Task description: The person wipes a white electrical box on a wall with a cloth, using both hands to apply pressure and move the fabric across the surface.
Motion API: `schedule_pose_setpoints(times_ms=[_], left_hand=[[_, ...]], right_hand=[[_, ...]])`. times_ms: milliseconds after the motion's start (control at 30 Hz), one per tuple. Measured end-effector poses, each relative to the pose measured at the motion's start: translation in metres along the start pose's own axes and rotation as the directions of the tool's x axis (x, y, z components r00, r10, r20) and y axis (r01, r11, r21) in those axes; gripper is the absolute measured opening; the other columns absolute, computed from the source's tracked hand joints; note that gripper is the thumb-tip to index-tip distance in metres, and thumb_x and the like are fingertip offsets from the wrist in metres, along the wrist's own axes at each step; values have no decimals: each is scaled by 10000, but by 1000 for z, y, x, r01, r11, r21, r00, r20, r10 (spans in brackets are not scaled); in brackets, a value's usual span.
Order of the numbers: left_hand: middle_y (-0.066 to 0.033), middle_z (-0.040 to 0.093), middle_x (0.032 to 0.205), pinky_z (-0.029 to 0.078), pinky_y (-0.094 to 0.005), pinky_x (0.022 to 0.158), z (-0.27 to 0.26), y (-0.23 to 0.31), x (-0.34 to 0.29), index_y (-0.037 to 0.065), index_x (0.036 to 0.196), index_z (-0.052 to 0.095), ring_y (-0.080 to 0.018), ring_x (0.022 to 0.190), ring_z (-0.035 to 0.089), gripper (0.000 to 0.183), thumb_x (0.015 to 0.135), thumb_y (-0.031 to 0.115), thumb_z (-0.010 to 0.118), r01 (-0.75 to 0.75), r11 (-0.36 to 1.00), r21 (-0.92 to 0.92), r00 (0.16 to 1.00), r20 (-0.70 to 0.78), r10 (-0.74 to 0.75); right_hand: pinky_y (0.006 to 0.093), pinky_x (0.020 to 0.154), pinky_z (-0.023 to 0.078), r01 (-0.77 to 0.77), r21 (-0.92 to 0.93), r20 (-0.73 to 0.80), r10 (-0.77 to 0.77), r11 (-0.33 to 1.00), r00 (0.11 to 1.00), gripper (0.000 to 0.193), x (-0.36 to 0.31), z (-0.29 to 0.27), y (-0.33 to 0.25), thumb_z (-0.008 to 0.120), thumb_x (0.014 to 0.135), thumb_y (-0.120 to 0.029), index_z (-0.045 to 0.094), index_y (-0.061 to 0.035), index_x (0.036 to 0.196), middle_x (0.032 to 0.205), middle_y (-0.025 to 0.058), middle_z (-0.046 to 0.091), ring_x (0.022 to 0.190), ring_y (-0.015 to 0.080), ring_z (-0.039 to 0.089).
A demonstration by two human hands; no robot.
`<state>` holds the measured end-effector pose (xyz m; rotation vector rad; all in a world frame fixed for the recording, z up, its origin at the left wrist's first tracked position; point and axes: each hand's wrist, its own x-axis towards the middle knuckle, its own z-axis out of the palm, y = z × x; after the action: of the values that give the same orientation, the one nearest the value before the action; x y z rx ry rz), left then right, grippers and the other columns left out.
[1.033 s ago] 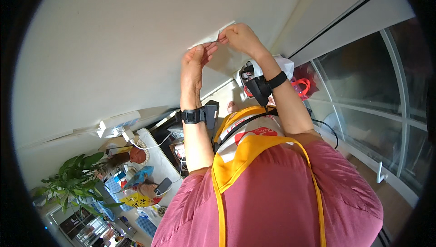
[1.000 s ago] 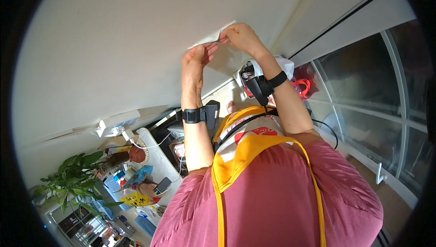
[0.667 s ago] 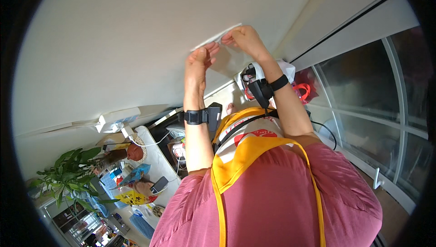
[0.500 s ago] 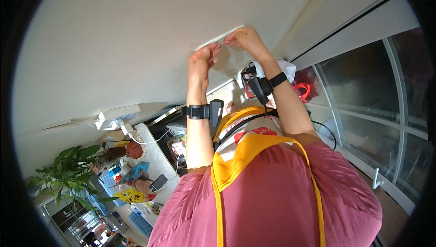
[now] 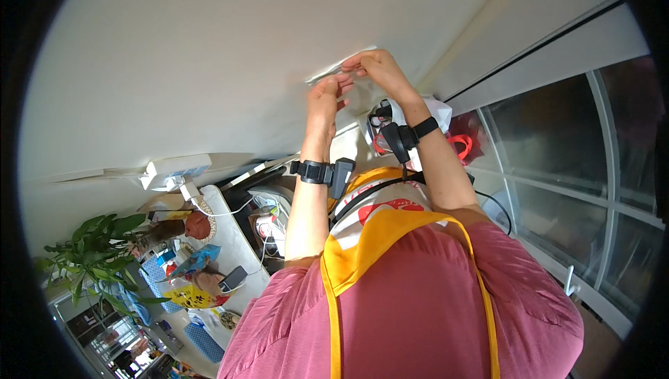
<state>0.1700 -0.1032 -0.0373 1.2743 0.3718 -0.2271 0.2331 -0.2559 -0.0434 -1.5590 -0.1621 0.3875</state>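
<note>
A narrow white strip (image 5: 322, 74) lies slanted against the pale wall (image 5: 209, 51) ahead of me, and its kind is hard to make out. My right hand (image 5: 380, 72) is at its right half, fingers bent and pinched together at the strip. Just below the strip's left half is my left hand (image 5: 325, 105), its fingers partly stretched and apart, with the tips close to the strip's lower edge. The fingers partly cover the strip. Each wrist wears a black strap with a small black device.
To the left stands a cluttered table (image 5: 240, 229) with a phone (image 5: 233, 279), near a leafy plant (image 5: 97, 246). A white power strip (image 5: 178, 170) is on the wall. Bags (image 5: 435, 115) lie below my right forearm. Glass panels in a frame (image 5: 550, 128) stand at the right.
My left hand has shifted right, closer to the right hand. The right hand's fingers have moved slightly left along the strip. The view has shifted a little.
</note>
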Motion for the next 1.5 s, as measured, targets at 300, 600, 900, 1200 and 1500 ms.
schedule_pose_setpoints(times_ms=[300,600,900,1200,1500], left_hand=[[-90,708,1064,481,-270,864,-22,21,-5,13,1157,664,-144,999,640,335,1036,250,462,-242,966,87,969,-32,246],[-104,706,1085,471,-296,953,-43,20,-15,-11,1164,660,-157,1019,637,344,1038,239,460,-306,939,159,952,16,307],[-154,710,1062,472,-344,998,-66,25,-9,-28,1134,674,-202,1022,661,417,1015,338,512,-315,948,34,949,33,314],[-126,724,1015,501,-284,900,-60,43,-23,-23,1096,692,-161,946,671,340,1031,240,486,-392,916,81,918,-31,395],[-121,724,1019,510,-305,890,-80,28,-19,-17,1107,689,-157,924,661,355,1024,277,508,-392,907,157,910,-80,407]], right_hand=[[292,880,492,262,-70,36,-260,962,965,360,-9,23,-51,403,919,-100,693,69,1051,1001,99,725,953,164,660],[282,871,482,102,56,149,-109,993,983,377,-3,29,-16,405,921,-137,718,25,1054,1007,95,729,985,142,643],[270,854,489,109,88,248,-128,990,960,357,7,30,-35,444,922,-150,714,39,1058,1007,113,727,936,163,673],[274,860,488,137,65,265,-149,988,953,369,7,36,-50,426,907,-131,710,40,1068,1032,120,724,967,164,667],[276,872,482,99,63,276,-113,993,954,379,5,57,-41,416,915,-142,702,36,1088,1039,110,722,985,166,663]])
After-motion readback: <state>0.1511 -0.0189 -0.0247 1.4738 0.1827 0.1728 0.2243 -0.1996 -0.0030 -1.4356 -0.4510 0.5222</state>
